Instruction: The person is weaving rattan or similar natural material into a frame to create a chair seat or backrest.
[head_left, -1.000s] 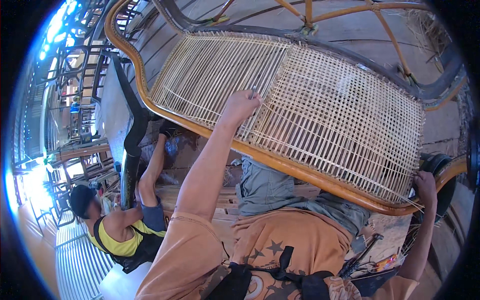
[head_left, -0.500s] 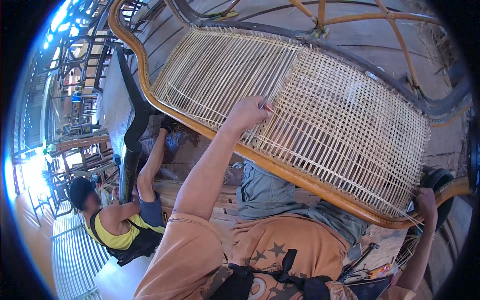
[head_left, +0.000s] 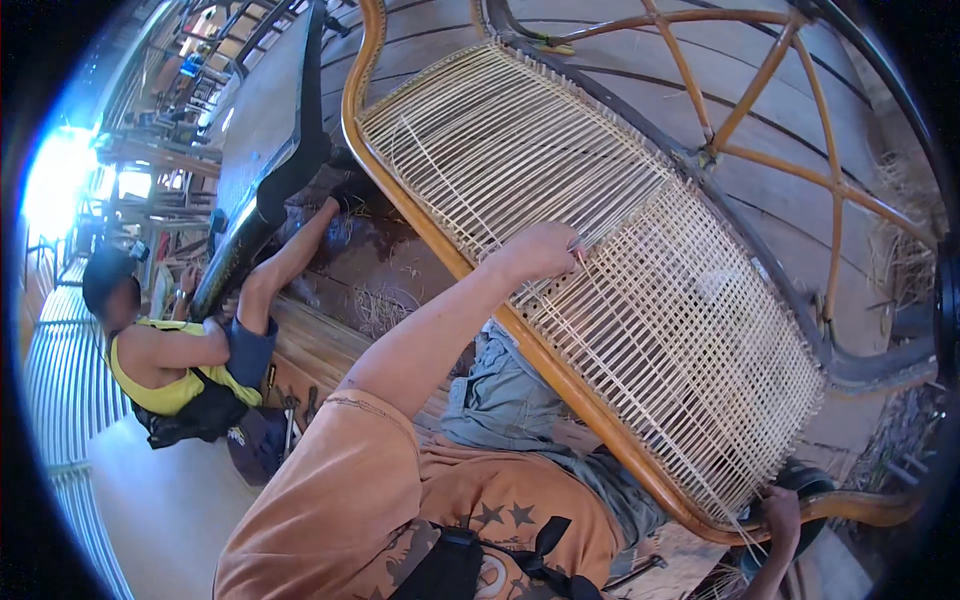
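Note:
A woven cane panel (head_left: 690,330) fills a curved wooden frame (head_left: 570,375) lying across in front of me. Toward the right its weave is a close grid; on the left, mostly parallel strands (head_left: 510,130) show. My left hand (head_left: 543,250) is closed over the middle of the panel, at the border between these parts. A thin, dark metal tool (head_left: 577,244) pokes out of its fingers. At the panel's lower right corner my right hand (head_left: 782,512) is closed against the edge. Loose cane ends (head_left: 745,538) hang beside it, and what its fingers grip is hidden.
On the left a person in a yellow top (head_left: 175,385) sits by another dark frame (head_left: 265,200). Curved wooden poles (head_left: 770,75) cross beyond the panel. Cane scraps (head_left: 385,308) litter the floor, and tools (head_left: 290,420) lie near the person.
My view has turned, so the panel appears more steeply tilted. My left hand still grips the tool near the panel's middle; my right hand remains at its corner.

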